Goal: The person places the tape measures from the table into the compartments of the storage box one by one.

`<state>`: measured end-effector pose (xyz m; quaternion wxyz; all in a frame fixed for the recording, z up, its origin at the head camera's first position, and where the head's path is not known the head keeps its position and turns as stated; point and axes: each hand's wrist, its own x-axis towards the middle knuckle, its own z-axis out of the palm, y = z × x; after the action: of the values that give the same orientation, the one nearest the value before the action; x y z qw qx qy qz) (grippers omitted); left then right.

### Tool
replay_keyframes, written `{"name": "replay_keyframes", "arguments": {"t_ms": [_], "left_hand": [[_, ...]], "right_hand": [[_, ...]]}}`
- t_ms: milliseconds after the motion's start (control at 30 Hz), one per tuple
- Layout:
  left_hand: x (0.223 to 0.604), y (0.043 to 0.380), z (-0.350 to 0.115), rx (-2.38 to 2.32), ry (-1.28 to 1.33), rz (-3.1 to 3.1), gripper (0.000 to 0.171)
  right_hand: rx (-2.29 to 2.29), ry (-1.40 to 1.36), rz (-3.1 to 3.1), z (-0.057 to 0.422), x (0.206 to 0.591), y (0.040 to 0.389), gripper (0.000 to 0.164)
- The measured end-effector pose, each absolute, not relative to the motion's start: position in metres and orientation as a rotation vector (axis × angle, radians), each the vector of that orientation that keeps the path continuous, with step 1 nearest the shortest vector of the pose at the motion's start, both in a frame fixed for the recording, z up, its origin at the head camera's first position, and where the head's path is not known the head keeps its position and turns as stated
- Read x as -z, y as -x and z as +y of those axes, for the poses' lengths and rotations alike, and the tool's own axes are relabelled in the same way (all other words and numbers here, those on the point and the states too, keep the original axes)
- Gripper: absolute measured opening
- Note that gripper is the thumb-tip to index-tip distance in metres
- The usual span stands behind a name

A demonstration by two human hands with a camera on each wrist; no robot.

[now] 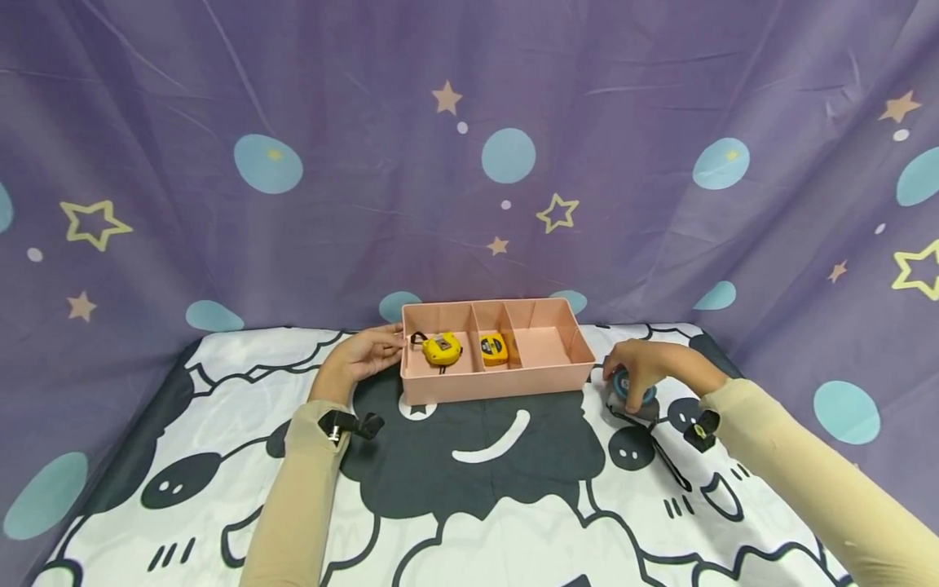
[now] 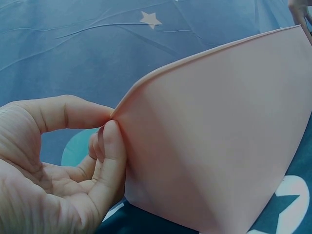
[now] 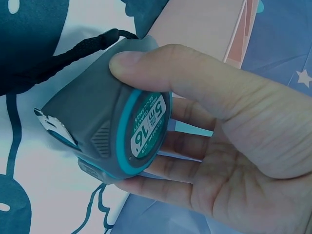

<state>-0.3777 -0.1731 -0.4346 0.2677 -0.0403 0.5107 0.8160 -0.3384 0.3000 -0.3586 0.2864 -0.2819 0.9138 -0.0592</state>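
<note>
Pinching the box (image 1: 499,387) with my left hand (image 1: 370,355), right hand (image 1: 645,367) gripping the tape measure (image 3: 109,107); I reckon its loose strap (image 3: 73,59) could snag.

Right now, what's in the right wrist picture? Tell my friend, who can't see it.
A right hand holds a gray-and-teal tape measure marked "5m", its silver hook showing. A black strap runs from it over patterned cloth; part of a pink box shows beyond.
</note>
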Motion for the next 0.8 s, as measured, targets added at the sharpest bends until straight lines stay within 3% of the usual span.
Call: {"name": "replay_keyframes", "arguments": {"t_ms": [333, 800], "left_hand": [[0.434, 0.380, -0.174, -2.219, 0.102, 1.345, 0.039], [0.436, 0.380, -0.173, -2.220, 0.100, 1.334, 0.041]], "right_hand": [[0.167, 0.723, 2.444, 0.299, 0.350, 0.340, 0.060], [0.228, 0.662, 2.462, 0.303, 0.347, 0.341, 0.063]]}}
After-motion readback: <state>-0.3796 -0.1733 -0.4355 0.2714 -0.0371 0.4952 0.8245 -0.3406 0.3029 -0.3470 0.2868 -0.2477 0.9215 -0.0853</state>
